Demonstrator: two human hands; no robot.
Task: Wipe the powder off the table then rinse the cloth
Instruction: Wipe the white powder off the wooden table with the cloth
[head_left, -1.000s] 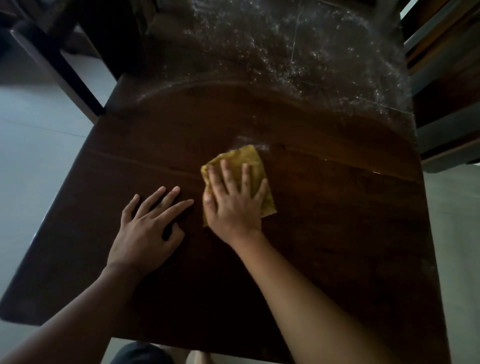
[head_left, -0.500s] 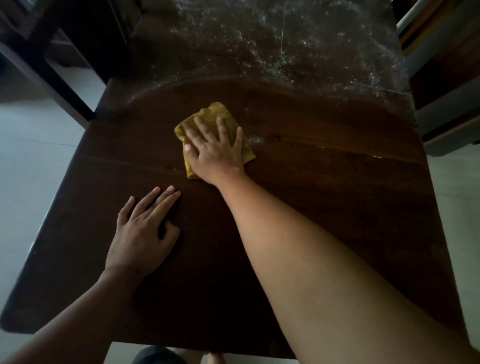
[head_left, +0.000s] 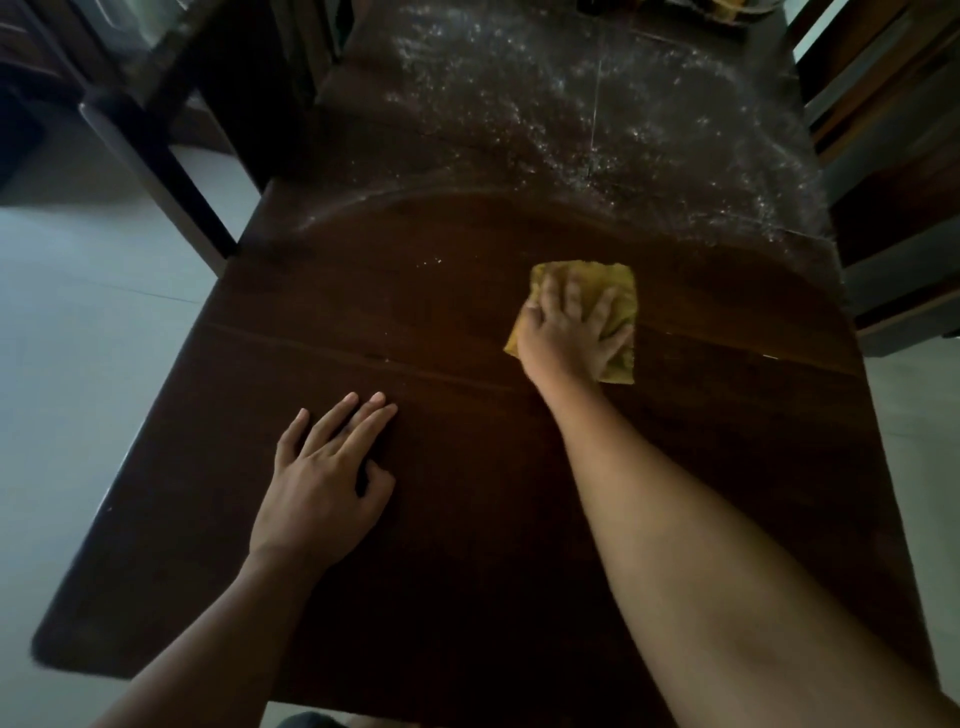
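A folded yellow cloth (head_left: 618, 283) lies flat on the dark wooden table (head_left: 467, 571), right of centre. My right hand (head_left: 569, 335) presses down on it with spread, straight fingers. White powder (head_left: 571, 119) covers the far part of the table, ending in a curved edge; a few specks (head_left: 428, 262) lie nearer. My left hand (head_left: 322, 483) rests flat on the table near the left front, fingers straight, holding nothing.
A dark chair (head_left: 171, 119) stands at the table's far left corner. Another wooden chair (head_left: 893, 171) stands along the right side. Pale floor tiles (head_left: 78, 338) lie on both sides. Some objects sit at the table's far end, mostly cut off.
My right hand slid the cloth away from me and to the left, then swept it across to the right side of the table. My left hand stayed in place.
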